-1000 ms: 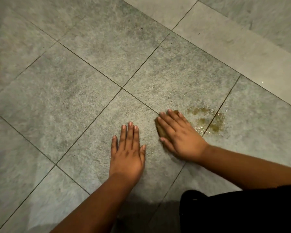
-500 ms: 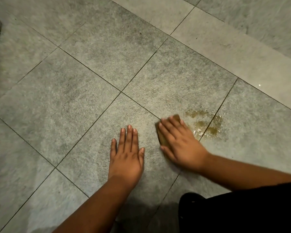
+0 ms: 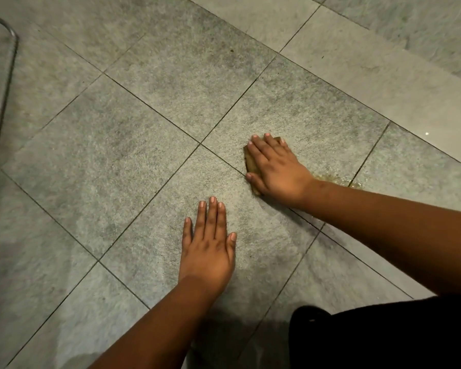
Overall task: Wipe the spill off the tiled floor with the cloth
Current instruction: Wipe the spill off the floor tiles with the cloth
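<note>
- Head view: the right hand (image 3: pixel 278 167) lies flat on a small brownish cloth (image 3: pixel 250 162), fingers straight and slightly spread, palm down, pressing it against the tiled floor (image 3: pixel 123 161) rather than curling round it.
- The cloth is mostly covered by that hand; only its left edge and a corner near the fingertips show, and one more sliver peeks out beside the thumb.
- The cloth sits across a grout line, just right of the point where four tiles meet.
- The spill (image 3: pixel 338 179) is a thin yellowish-brown wet patch on the floor, showing just beyond the right wrist and reaching to the next grout line on the right. Part of it is hidden behind the forearm, so its full outline cannot be told.
- The cloth lies to the left of the visible part of the spill; whether the two touch under the hand cannot be told.
- The left hand (image 3: pixel 208 249) is released and holds nothing: it rests flat on the floor, fingers straight and close together, thumb out to the right, pointing away from the person.
- The left hand is on the tile nearer the person, near the right hand yet apart from it and from the cloth.
- A dark garment (image 3: pixel 383 339) fills the lower right corner.
- A bent metal tube (image 3: pixel 0 107) runs down the left edge of the view.
- A band of paler, smoother tiles (image 3: pixel 383 75) crosses the upper right.
</note>
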{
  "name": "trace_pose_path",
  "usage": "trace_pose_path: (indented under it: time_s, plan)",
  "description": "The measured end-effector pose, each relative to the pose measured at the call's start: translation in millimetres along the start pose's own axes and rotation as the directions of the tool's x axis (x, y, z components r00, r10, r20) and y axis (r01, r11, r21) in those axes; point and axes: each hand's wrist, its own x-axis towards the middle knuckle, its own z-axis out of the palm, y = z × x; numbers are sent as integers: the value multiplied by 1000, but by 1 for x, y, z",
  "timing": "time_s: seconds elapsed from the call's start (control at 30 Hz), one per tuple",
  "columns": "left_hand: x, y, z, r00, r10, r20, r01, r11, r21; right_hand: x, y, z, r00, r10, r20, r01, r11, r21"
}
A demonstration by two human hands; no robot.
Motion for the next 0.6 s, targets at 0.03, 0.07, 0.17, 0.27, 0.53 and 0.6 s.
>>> trace_pose_path:
  time_s: [0.03, 0.07, 0.17, 0.27, 0.53, 0.6]
  plan:
    - [0, 0, 0, 1000, 3, -5, -3, 1000, -2, -5, -1, 1, 1000, 3, -2, -3, 1000, 10]
    - [0, 0, 1, 1000, 4, -14, -4, 1000, -7, -15, -3, 3, 1000, 4, -4, -4, 1000, 23]
    - [1, -1, 4, 999, 3, -32, -3, 1000, -12, -66, -15, 21, 1000, -17, -17, 18, 999, 44]
    - [0, -1, 5, 999, 3, -42, -4, 1000, -11, -127, -33, 46, 997, -77, -28, 77, 997, 26]
    - [0, 3, 1, 1000, -11, -4, 11, 1000, 14, -77, -8, 32, 994, -109, 10, 110, 993, -40]
    - [0, 3, -1, 1000, -14, 10, 14, 1000, 25, -43, 1, 17, 999, -22, -29, 22, 1000, -17]
